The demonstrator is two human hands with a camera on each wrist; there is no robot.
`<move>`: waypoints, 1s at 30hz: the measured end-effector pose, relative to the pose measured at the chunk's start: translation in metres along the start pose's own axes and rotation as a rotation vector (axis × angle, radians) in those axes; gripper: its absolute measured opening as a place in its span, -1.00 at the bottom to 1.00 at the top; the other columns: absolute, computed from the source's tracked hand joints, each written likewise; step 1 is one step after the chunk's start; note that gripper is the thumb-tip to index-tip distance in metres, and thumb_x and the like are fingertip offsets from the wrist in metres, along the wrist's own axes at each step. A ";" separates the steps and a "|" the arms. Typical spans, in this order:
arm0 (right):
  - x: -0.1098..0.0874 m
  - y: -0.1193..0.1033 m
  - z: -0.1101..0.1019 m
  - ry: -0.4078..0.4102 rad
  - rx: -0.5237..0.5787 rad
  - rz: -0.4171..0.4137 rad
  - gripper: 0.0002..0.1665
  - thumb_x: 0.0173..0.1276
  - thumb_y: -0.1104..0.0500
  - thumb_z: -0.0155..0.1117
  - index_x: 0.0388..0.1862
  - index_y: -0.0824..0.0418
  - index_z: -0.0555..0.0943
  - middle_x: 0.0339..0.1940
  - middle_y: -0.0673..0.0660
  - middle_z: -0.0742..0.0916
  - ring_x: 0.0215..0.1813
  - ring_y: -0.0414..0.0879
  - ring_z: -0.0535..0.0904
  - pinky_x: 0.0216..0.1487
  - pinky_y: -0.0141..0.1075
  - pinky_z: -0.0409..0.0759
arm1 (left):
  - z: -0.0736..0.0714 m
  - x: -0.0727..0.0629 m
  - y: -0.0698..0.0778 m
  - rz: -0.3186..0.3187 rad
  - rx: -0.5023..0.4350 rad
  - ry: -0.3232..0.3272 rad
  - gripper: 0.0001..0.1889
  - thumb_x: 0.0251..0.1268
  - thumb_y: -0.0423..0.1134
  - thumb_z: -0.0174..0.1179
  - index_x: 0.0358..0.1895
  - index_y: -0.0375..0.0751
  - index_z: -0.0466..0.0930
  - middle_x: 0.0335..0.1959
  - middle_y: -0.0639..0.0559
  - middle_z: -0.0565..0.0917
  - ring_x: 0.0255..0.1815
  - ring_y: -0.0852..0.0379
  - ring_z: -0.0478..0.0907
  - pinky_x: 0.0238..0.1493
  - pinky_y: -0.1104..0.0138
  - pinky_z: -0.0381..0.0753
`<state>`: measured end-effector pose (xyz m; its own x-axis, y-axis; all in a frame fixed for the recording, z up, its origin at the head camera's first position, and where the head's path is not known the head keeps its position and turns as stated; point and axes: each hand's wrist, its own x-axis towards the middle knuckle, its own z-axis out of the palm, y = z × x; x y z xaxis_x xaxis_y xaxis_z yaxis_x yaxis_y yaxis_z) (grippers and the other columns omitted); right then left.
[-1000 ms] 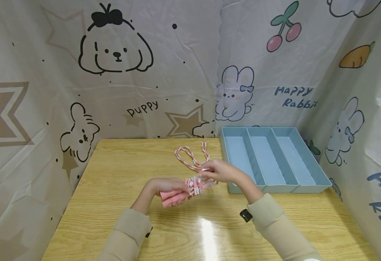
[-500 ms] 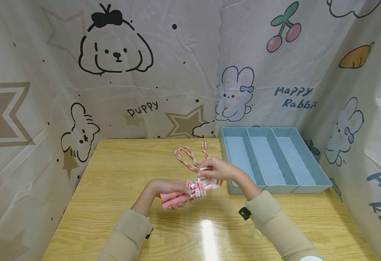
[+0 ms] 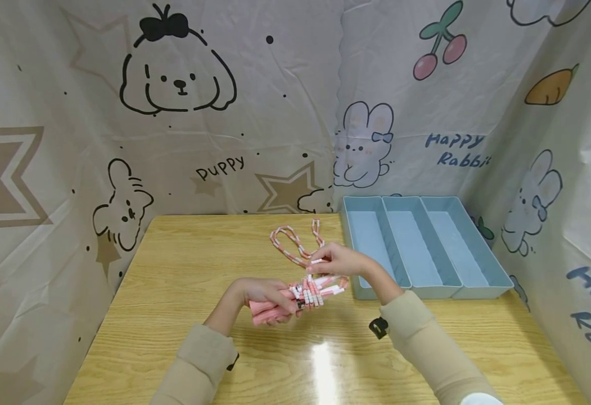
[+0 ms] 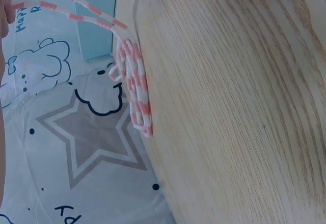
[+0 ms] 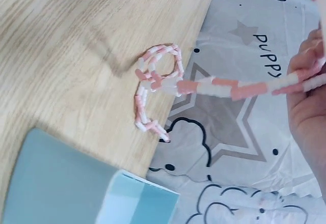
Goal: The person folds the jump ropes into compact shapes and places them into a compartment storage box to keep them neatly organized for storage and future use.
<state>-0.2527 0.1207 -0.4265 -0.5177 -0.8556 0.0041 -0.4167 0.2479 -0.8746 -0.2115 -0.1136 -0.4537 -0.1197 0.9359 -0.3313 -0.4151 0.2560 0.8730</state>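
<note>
A beaded jump rope in pink and white is bunched between the two hands in the head view. My left hand (image 3: pixel 267 293) grips its two pink handles (image 3: pixel 261 315) side by side. Several turns of the rope (image 3: pixel 311 293) wrap around the handles just right of that hand. My right hand (image 3: pixel 343 261) pinches a doubled strand above the wrapped turns. From there the loose rope (image 5: pixel 139 107) runs down to the table and lies in loops near the back edge. The left wrist view shows the strands rising from this heap (image 4: pixel 133 79).
A light blue tray (image 3: pixel 434 293) with three long compartments stands at the table's back right, close by the right hand. The wooden table (image 3: pixel 184 253) ends at a hanging printed cloth (image 3: pixel 275 73) behind. Similar cloth hangs on both sides.
The right hand has lifted slightly, still pinching the rope. The wrapped handles have turned a little, so their white ends show more at the right. The left hand keeps its grip.
</note>
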 end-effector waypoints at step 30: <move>0.008 0.023 0.011 0.121 0.308 0.131 -0.25 0.17 -0.13 0.24 -0.12 0.61 0.49 -0.44 -0.14 0.66 -0.45 -0.34 0.49 -0.35 -0.50 0.48 | -0.002 -0.003 0.000 0.043 0.044 0.007 -0.73 0.13 -0.43 -0.04 -0.06 -0.30 0.37 -0.40 -0.01 0.51 -0.62 0.22 0.40 -0.62 0.41 0.43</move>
<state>-0.2580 0.1142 -0.4522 -0.6445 -0.7608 -0.0763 -0.1057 0.1875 -0.9766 -0.2131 -0.1169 -0.4537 -0.1427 0.9445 -0.2960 -0.3693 0.2266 0.9013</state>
